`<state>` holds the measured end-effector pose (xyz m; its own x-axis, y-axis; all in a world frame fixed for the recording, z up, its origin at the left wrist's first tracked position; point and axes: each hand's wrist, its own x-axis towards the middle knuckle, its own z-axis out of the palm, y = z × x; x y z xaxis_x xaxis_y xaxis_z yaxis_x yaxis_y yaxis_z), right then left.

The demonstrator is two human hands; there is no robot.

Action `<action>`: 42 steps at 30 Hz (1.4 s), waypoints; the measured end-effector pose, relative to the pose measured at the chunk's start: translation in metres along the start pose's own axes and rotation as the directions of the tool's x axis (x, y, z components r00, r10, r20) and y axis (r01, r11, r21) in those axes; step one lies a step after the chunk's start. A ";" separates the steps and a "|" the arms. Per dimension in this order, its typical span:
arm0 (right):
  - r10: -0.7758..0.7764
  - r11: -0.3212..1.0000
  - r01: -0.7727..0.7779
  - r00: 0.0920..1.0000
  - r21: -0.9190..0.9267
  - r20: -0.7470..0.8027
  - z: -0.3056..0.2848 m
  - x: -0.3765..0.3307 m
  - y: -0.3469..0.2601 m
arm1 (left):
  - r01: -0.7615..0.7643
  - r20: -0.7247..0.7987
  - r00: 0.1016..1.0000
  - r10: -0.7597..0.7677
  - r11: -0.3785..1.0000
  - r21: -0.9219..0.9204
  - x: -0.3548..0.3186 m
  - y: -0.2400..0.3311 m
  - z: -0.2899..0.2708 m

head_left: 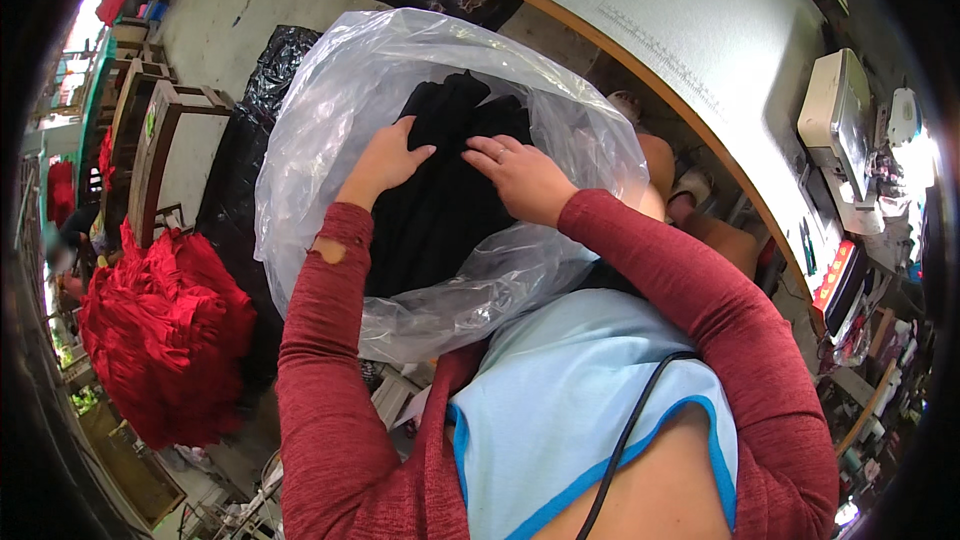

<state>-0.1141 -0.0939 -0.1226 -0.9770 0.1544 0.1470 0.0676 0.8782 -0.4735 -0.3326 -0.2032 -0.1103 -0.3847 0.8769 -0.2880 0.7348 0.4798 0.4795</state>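
A large clear plastic bag (330, 70) stands with its mouth open in front of me, and folds of black cloth (440, 210) fill its inside. On the cloth's left side is my left hand (388, 162), closed on a fold, its thumb on top and its other fingers partly hidden by the fabric. From the right, my right hand (522, 178) reaches in over the bag's rim. Its fingers are bent onto the black cloth, and its thumb is out of sight. A narrow strip of cloth lies between the two hands.
A white-topped table (690, 10) with a wooden edge curves along the right, bearing a pale machine (840, 125) and a red box (838, 275). A heap of red cloth (165, 335) lies at left, beside black plastic sheeting (235, 180). Wooden stools (150, 155) stand beyond.
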 end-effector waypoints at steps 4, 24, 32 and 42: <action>0.025 0.986 0.013 0.974 -0.164 0.227 0.009 -0.002 -0.002 | -0.002 0.021 1.000 0.002 1.000 -0.024 0.001 -0.003 -0.002; 0.095 0.982 -0.022 0.915 -0.187 0.392 0.006 -0.010 0.003 | 0.067 0.288 0.958 -0.002 0.974 -0.214 -0.003 -0.019 -0.022; 0.107 0.982 -0.032 0.907 -0.187 0.407 0.006 -0.010 0.002 | 0.157 0.320 0.944 -0.086 0.966 -0.204 0.004 -0.014 -0.023; 0.112 0.985 -0.043 0.895 -0.166 0.431 0.003 -0.008 0.000 | 0.141 0.180 0.976 -0.125 0.987 -0.081 0.024 0.002 -0.008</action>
<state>-0.1064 -0.0963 -0.1264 -0.9543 0.0411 -0.2959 0.1422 0.9337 -0.3288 -0.3454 -0.1810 -0.1096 -0.3662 0.7910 -0.4901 0.6256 0.5992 0.4996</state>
